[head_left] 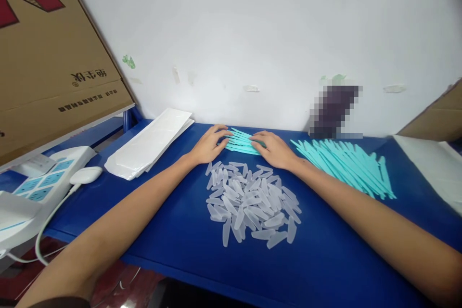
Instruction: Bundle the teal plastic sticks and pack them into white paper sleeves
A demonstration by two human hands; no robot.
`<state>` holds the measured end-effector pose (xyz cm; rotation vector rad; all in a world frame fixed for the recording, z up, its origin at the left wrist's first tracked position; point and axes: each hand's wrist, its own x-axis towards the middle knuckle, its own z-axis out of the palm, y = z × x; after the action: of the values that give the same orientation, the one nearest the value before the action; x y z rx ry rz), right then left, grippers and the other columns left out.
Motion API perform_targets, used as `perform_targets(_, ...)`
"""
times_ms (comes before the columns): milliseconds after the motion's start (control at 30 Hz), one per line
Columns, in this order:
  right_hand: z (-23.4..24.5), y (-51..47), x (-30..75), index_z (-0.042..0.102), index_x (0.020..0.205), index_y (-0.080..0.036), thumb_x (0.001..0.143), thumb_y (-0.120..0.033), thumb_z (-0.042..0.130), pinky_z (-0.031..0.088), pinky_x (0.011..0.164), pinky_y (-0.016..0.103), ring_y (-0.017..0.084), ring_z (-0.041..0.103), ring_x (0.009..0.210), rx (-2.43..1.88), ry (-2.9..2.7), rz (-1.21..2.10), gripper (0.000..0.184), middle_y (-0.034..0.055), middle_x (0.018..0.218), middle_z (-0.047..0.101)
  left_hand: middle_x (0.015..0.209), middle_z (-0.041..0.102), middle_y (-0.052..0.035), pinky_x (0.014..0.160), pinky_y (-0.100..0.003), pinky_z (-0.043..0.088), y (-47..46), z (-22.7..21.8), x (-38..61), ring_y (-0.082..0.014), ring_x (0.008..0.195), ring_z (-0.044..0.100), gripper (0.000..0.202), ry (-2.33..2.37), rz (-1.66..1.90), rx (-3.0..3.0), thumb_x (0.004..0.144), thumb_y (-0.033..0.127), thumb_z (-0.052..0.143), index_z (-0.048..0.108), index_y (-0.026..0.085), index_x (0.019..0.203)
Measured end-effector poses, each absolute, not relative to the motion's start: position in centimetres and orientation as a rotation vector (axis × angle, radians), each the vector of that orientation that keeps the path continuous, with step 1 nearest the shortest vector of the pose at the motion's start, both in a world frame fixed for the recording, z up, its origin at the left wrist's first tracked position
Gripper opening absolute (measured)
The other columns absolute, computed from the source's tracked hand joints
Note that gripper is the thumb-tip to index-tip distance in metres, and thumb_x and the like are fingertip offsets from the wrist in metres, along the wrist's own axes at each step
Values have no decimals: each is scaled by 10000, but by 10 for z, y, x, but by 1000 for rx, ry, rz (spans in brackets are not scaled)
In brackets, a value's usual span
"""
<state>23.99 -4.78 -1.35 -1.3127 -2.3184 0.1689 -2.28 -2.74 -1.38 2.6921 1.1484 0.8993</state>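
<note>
A small row of slim teal plastic sticks, shaped like eyebrow razors, lies crosswise near the wall between my two hands. My left hand is at their left ends, its thumb and fingers apart and the fingertips touching them. At the right ends, my right hand curls its fingers and thumb around the sticks; part of the sticks is hidden beneath it. In front of both hands spreads a loose heap of small translucent plastic caps. A larger pile of the same teal sticks lies beyond my right forearm.
White flat plastic bags lie on the blue table at left. Nearby are a white power strip and a plugged-in white charger with its cable. A large cardboard box leans in from the left. White sheeting lies right.
</note>
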Motion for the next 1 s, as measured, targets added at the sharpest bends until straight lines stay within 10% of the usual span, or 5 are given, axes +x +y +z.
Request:
perform_targets(133, -17, -46, 241, 716, 1193, -181, 990, -292, 423, 454, 1026, 399, 266, 615, 1187, -1338, -2291, 163, 373, 97, 1292, 671, 851, 681, -42, 860, -351, 473, -33, -9, -21, -183, 814, 624, 282, 1258, 1097, 2675, 962, 250, 461, 724, 181, 1038)
perform_targets(267, -16, -49, 241, 718, 1203, -172, 973, -223, 413, 457, 1036, 399, 267, 615, 1198, -1356, -2254, 144, 385, 100, 1317, 662, 486, 435, 70, 644, -270, 414, -41, -5, -20, -96, 467, 428, 242, 1197, 1221, 2545, 924, 245, 519, 751, 182, 955)
perform_targets(767, -12, -59, 240, 778, 1027, -232, 954, -297, 523, 426, 1047, 486, 280, 562, 1250, -1035, -2394, -28, 272, 99, 1351, 630, 539, 588, 15, 620, -293, 404, -54, 5, -29, -141, 504, 530, 348, 1192, 677, 2716, 931, 343, 445, 729, 173, 1037)
perform_targets(1000, -13, -60, 241, 784, 955, -242, 984, -359, 496, 436, 1008, 486, 273, 575, 1203, -970, -2410, 52, 312, 76, 1286, 668, 907, 583, -70, 731, -317, 452, -55, 1, -39, -183, 784, 569, 420, 1104, 615, 2824, 986, 342, 394, 697, 180, 1227)
